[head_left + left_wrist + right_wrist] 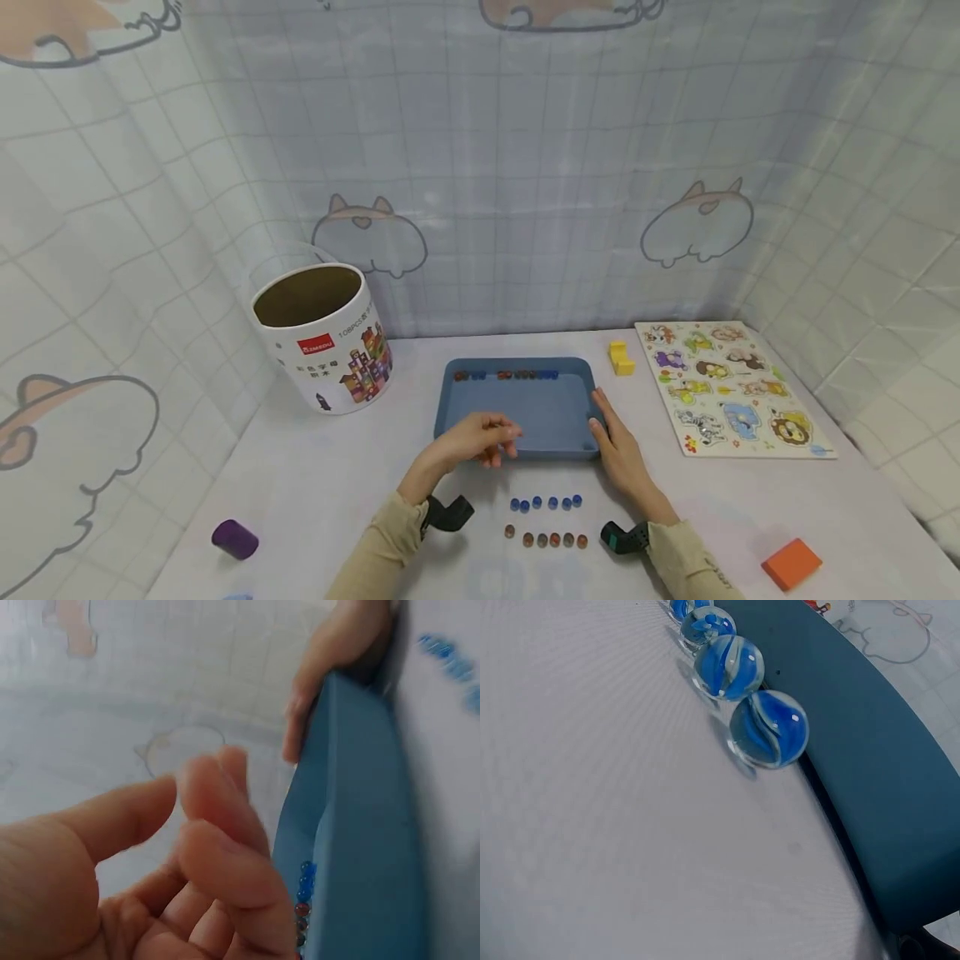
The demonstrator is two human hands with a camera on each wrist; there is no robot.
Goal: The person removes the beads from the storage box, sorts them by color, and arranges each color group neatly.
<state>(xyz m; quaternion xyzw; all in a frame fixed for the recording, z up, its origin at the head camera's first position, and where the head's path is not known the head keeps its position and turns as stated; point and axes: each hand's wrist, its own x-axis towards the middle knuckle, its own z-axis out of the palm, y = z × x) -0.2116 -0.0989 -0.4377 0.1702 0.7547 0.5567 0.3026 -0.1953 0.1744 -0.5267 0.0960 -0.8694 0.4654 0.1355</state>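
Head view shows the left hand [478, 437] just over the near left part of the blue tray [558, 425], its fingers bent loosely and holding nothing, while the right hand [622, 454] rests against the tray's right edge, fingers straight. Small marbles [520, 375] line the tray's far side, inside. Blue marbles [537, 502] and brown marbles [555, 540] sit in two rows in front of the tray.

I count one blue tray [555, 421]; outside it, six blue marbles [536, 502] and six brownish marbles [555, 540]; inside it, a further row of marbles [517, 375], too small for me to number surely; two hands, my left hand [474, 439] and my right hand [621, 450]; two black wrist devices [450, 514]; one white bucket [322, 379]; one puzzle board [723, 398]; one purple cylinder [236, 539]; one yellow block [621, 359]; one orange block [792, 565].
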